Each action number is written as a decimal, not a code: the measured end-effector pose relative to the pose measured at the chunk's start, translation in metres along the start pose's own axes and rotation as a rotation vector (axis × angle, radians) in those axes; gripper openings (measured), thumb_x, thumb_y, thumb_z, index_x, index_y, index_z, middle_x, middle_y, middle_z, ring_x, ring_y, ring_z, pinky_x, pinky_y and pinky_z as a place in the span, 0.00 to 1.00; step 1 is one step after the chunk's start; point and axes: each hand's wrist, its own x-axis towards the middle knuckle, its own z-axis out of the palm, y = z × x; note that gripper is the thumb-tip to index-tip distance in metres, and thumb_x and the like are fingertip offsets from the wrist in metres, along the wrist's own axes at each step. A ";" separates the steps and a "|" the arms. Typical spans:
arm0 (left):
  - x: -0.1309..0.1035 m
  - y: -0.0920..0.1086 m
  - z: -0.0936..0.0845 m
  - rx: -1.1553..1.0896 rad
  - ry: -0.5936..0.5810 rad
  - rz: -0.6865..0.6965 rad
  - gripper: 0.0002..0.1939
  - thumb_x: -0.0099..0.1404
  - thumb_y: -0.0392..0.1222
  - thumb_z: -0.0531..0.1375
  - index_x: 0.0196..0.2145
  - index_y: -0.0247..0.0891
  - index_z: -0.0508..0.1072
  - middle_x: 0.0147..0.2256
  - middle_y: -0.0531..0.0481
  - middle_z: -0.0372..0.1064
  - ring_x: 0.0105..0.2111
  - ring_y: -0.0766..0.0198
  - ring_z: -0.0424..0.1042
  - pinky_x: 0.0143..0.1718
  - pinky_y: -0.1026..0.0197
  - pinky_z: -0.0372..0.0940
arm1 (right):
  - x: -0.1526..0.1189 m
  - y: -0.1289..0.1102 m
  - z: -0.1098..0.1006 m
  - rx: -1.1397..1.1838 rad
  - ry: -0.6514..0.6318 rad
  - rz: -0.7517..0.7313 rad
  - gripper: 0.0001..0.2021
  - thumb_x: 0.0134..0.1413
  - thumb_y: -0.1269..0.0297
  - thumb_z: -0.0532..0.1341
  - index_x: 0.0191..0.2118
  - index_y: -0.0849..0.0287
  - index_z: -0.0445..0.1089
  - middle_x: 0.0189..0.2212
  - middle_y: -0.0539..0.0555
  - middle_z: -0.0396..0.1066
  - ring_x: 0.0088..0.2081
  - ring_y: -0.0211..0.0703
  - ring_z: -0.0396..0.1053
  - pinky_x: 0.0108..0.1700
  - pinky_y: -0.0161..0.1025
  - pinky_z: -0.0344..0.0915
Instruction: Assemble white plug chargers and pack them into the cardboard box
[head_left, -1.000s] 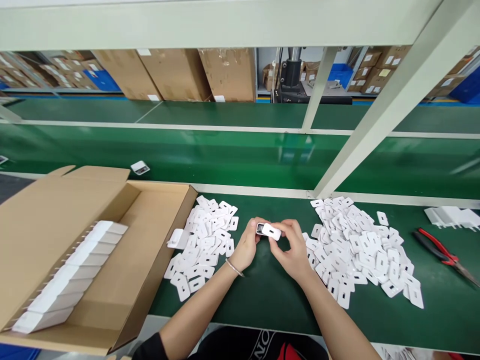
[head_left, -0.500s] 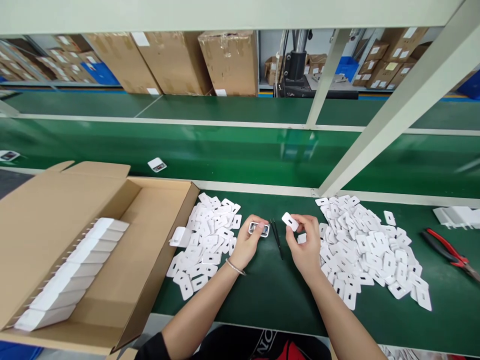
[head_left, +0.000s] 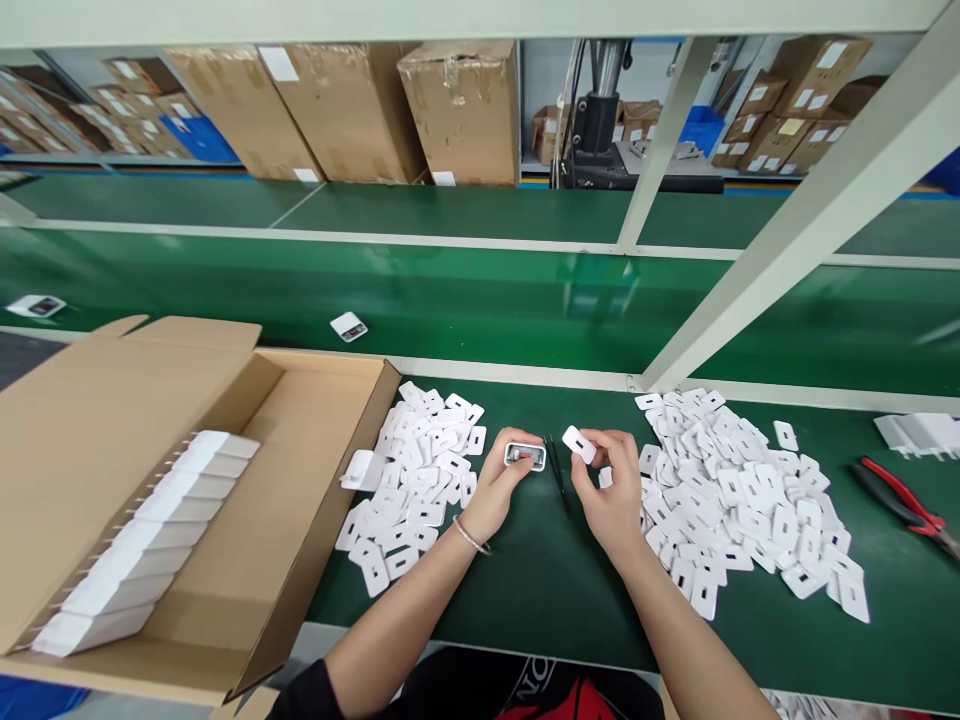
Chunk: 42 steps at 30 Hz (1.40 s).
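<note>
The case (head_left: 535, 458) is sitting in the left hand (head_left: 496, 488) above the middle of the table (head_left: 525, 590), its open face turning up and showing parts inside. The fingers and thumb of that hand are closing round its left end. Just to the right, apart from the case, a slotted plate (head_left: 578, 443) is tilting in the right hand (head_left: 613, 492), whose thumb and fingertips are pinching its right end. Black tweezers (head_left: 556, 472) are lying between the hands. A bracelet (head_left: 472, 538) is circling the left wrist.

Further out, a heap of white plates is lying on each side: the left heap (head_left: 420, 470) is spreading beside an open carton (head_left: 341, 500), the right heap (head_left: 742, 495) beyond the right hand. White blocks (head_left: 161, 535) are standing in a row inside the carton. Red-and-black pliers (head_left: 896, 495) are resting at far right, near some white parts (head_left: 919, 435). Beyond the table, two white units, one nearer (head_left: 349, 326) and one at far left (head_left: 37, 306), are lying on a green strip (head_left: 487, 300).
</note>
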 end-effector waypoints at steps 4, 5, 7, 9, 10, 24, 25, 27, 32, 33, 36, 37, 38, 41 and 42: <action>0.000 -0.001 0.001 -0.045 0.010 -0.049 0.13 0.67 0.50 0.62 0.43 0.40 0.76 0.39 0.48 0.68 0.34 0.62 0.63 0.36 0.59 0.58 | -0.001 -0.001 0.000 0.001 -0.013 -0.010 0.11 0.64 0.69 0.62 0.51 0.53 0.73 0.41 0.52 0.64 0.33 0.38 0.65 0.40 0.43 0.70; 0.000 0.001 0.002 -0.080 0.010 -0.072 0.13 0.66 0.51 0.62 0.43 0.40 0.76 0.37 0.49 0.67 0.32 0.63 0.61 0.34 0.59 0.56 | -0.001 -0.001 0.000 0.003 -0.015 -0.013 0.11 0.65 0.68 0.62 0.51 0.53 0.72 0.41 0.52 0.64 0.33 0.38 0.65 0.39 0.43 0.70; 0.002 0.006 0.003 -0.232 -0.027 -0.156 0.16 0.65 0.54 0.62 0.42 0.39 0.76 0.33 0.50 0.64 0.28 0.64 0.57 0.32 0.59 0.54 | -0.001 -0.002 0.000 0.005 -0.018 -0.020 0.11 0.65 0.68 0.62 0.51 0.53 0.72 0.41 0.53 0.64 0.32 0.38 0.65 0.39 0.43 0.71; 0.003 0.014 0.003 -0.447 -0.122 -0.294 0.20 0.64 0.59 0.60 0.41 0.38 0.75 0.30 0.51 0.61 0.26 0.64 0.55 0.30 0.59 0.52 | -0.002 -0.003 0.000 0.010 -0.018 -0.025 0.11 0.65 0.68 0.62 0.52 0.53 0.72 0.42 0.53 0.64 0.32 0.39 0.65 0.38 0.44 0.70; 0.004 0.017 0.002 -0.547 -0.180 -0.372 0.22 0.63 0.61 0.58 0.41 0.38 0.75 0.29 0.51 0.60 0.26 0.64 0.54 0.30 0.58 0.52 | -0.002 -0.004 0.000 0.013 -0.016 -0.028 0.11 0.65 0.68 0.62 0.52 0.53 0.72 0.42 0.53 0.64 0.32 0.39 0.65 0.37 0.43 0.70; 0.005 0.022 -0.005 -0.790 -0.310 -0.517 0.17 0.56 0.53 0.57 0.39 0.40 0.72 0.36 0.47 0.65 0.25 0.66 0.55 0.29 0.58 0.48 | -0.001 -0.006 -0.003 0.023 0.006 -0.042 0.11 0.65 0.69 0.61 0.51 0.53 0.71 0.42 0.52 0.64 0.31 0.38 0.64 0.36 0.43 0.70; 0.005 0.022 -0.005 -0.776 -0.310 -0.509 0.16 0.55 0.51 0.57 0.38 0.40 0.73 0.35 0.47 0.65 0.25 0.65 0.56 0.30 0.58 0.49 | -0.001 -0.006 -0.003 0.020 0.006 -0.038 0.11 0.65 0.68 0.61 0.51 0.53 0.71 0.41 0.53 0.64 0.31 0.38 0.64 0.36 0.43 0.70; 0.005 0.022 -0.004 -0.748 -0.310 -0.494 0.15 0.54 0.50 0.57 0.35 0.39 0.73 0.34 0.46 0.64 0.26 0.65 0.56 0.30 0.58 0.50 | -0.001 -0.006 -0.002 0.021 0.009 -0.032 0.10 0.65 0.68 0.61 0.51 0.53 0.71 0.41 0.53 0.64 0.31 0.38 0.64 0.36 0.43 0.70; 0.002 0.021 -0.002 -0.718 -0.341 -0.514 0.18 0.55 0.50 0.56 0.38 0.38 0.75 0.29 0.49 0.60 0.26 0.63 0.55 0.30 0.57 0.51 | -0.001 -0.006 -0.002 0.035 0.006 -0.029 0.11 0.65 0.68 0.61 0.51 0.53 0.71 0.42 0.53 0.64 0.31 0.38 0.64 0.35 0.43 0.69; 0.001 0.021 -0.002 -0.716 -0.352 -0.522 0.19 0.54 0.50 0.56 0.40 0.38 0.75 0.29 0.50 0.59 0.26 0.63 0.55 0.30 0.57 0.51 | -0.001 -0.006 -0.002 0.032 0.004 -0.026 0.11 0.65 0.68 0.61 0.51 0.53 0.71 0.42 0.53 0.65 0.31 0.38 0.64 0.35 0.43 0.69; 0.001 0.022 -0.002 -0.743 -0.389 -0.534 0.23 0.49 0.48 0.57 0.42 0.36 0.75 0.28 0.50 0.59 0.26 0.63 0.56 0.30 0.57 0.51 | -0.001 -0.006 -0.002 0.024 0.003 -0.024 0.10 0.66 0.68 0.61 0.51 0.53 0.71 0.42 0.53 0.65 0.31 0.38 0.65 0.35 0.43 0.69; 0.001 0.022 -0.002 -0.760 -0.397 -0.536 0.23 0.49 0.48 0.57 0.42 0.36 0.75 0.29 0.50 0.59 0.26 0.63 0.57 0.30 0.57 0.51 | -0.001 -0.006 -0.002 0.020 0.002 -0.026 0.10 0.66 0.68 0.61 0.51 0.53 0.71 0.42 0.53 0.65 0.31 0.38 0.65 0.35 0.44 0.69; 0.001 0.023 -0.002 -0.779 -0.404 -0.542 0.23 0.49 0.48 0.57 0.42 0.37 0.75 0.29 0.49 0.60 0.26 0.64 0.57 0.29 0.57 0.51 | -0.001 -0.006 -0.002 0.017 0.001 -0.029 0.10 0.66 0.68 0.61 0.51 0.53 0.71 0.42 0.53 0.65 0.31 0.39 0.65 0.35 0.44 0.69; 0.000 0.023 -0.005 -0.832 -0.424 -0.594 0.23 0.52 0.54 0.57 0.42 0.39 0.73 0.31 0.48 0.63 0.25 0.64 0.57 0.28 0.58 0.51 | -0.001 -0.005 -0.002 0.014 0.003 -0.040 0.10 0.66 0.68 0.61 0.51 0.53 0.71 0.42 0.53 0.65 0.31 0.39 0.65 0.35 0.44 0.69; -0.001 0.022 -0.006 -0.847 -0.426 -0.616 0.23 0.53 0.57 0.57 0.42 0.39 0.72 0.32 0.47 0.64 0.24 0.65 0.57 0.27 0.59 0.50 | -0.001 -0.005 -0.002 0.016 0.004 -0.043 0.11 0.66 0.68 0.61 0.51 0.53 0.71 0.42 0.53 0.64 0.31 0.38 0.64 0.35 0.44 0.69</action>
